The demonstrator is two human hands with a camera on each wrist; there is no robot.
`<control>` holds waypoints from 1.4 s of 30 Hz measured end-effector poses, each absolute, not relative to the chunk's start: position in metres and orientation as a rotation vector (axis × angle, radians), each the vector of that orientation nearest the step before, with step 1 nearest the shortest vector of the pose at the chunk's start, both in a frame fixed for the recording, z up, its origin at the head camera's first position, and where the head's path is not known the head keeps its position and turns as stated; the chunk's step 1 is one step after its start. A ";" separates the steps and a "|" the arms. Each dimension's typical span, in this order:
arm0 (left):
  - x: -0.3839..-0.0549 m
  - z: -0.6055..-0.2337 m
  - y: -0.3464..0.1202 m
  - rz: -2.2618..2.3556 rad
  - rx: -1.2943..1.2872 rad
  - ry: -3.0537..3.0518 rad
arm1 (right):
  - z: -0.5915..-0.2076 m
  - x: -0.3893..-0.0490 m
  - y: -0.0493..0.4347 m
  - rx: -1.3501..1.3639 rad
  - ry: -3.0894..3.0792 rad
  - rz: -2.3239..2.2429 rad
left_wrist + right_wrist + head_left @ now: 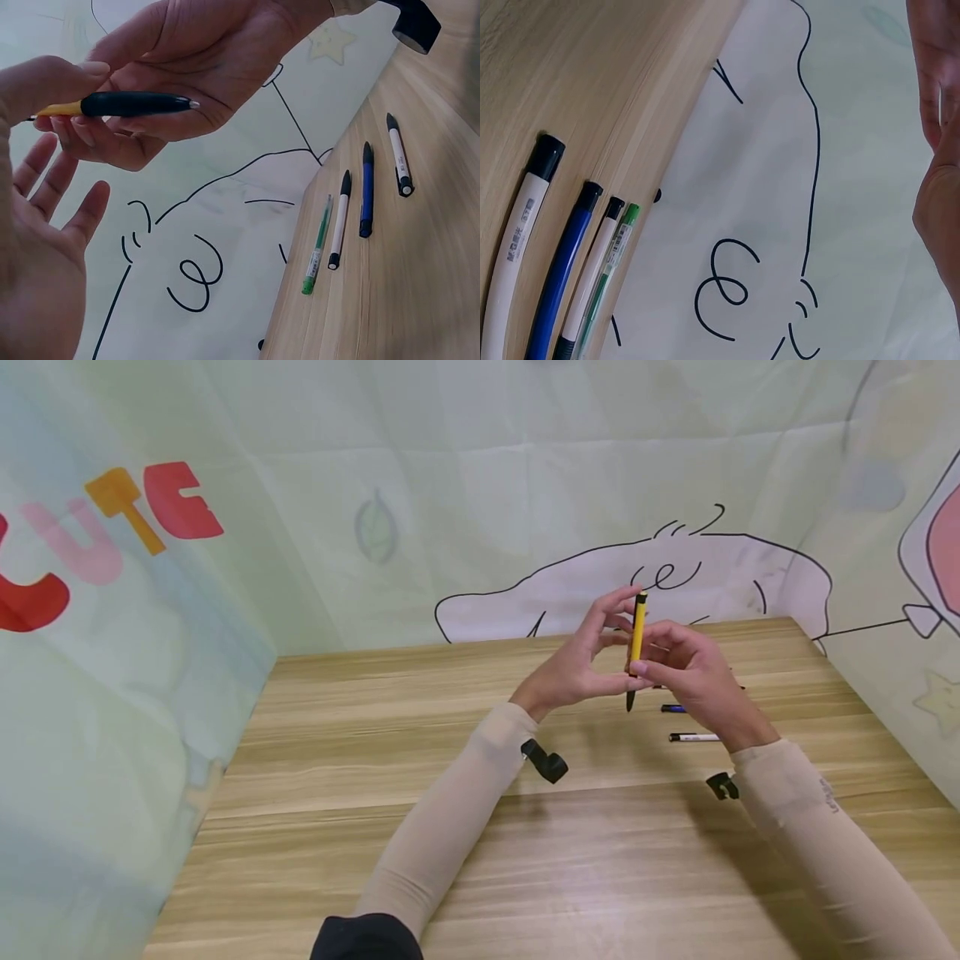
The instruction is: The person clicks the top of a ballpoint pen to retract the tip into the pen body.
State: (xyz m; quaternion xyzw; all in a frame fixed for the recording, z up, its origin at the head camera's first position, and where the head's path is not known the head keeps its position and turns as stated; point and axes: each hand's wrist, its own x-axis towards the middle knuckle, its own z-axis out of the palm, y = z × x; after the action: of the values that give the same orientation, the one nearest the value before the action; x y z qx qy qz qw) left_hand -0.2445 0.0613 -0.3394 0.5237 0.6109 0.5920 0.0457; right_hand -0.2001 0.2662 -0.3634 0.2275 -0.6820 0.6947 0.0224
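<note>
A yellow pen with a black grip and clip is raised above the table, upright with its tip down in the head view. My right hand pinches it low on the barrel between thumb and fingers. From the other side my left hand holds it, thumb by the grip and forefinger up near the top end. The left wrist view shows the pen's black grip and bare metal tip, with the left thumb across the yellow barrel. The left hand's other fingers are spread away from the pen.
On the wooden table a white pen, a blue pen, another white pen and a green pen lie in a row, partly hidden by my right hand in the head view. A printed cloth hangs behind the table.
</note>
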 end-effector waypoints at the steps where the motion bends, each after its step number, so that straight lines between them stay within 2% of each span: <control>1: -0.245 -0.340 0.061 1.803 1.600 1.869 | -0.364 -0.200 0.266 0.699 -2.105 2.163; 13: -0.248 -0.345 0.059 1.778 1.567 1.893 | -0.364 -0.199 0.262 0.598 -2.101 2.208; 20: -0.266 -0.365 0.065 1.793 1.569 1.883 | -0.363 -0.198 0.261 0.586 -2.084 2.266; 34: -0.247 -0.345 0.058 1.748 1.546 1.902 | -0.363 -0.198 0.263 0.617 -2.031 2.344; 42: -0.245 -0.339 0.055 1.750 1.577 1.906 | -0.361 -0.197 0.264 0.538 -2.124 2.319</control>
State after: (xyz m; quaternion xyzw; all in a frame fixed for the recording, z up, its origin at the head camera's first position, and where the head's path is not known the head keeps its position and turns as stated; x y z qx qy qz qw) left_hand -0.2451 0.0549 -0.3388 0.5195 0.6281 0.5767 0.0555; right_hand -0.1971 0.2641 -0.3609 0.1686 -0.6657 0.7265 -0.0244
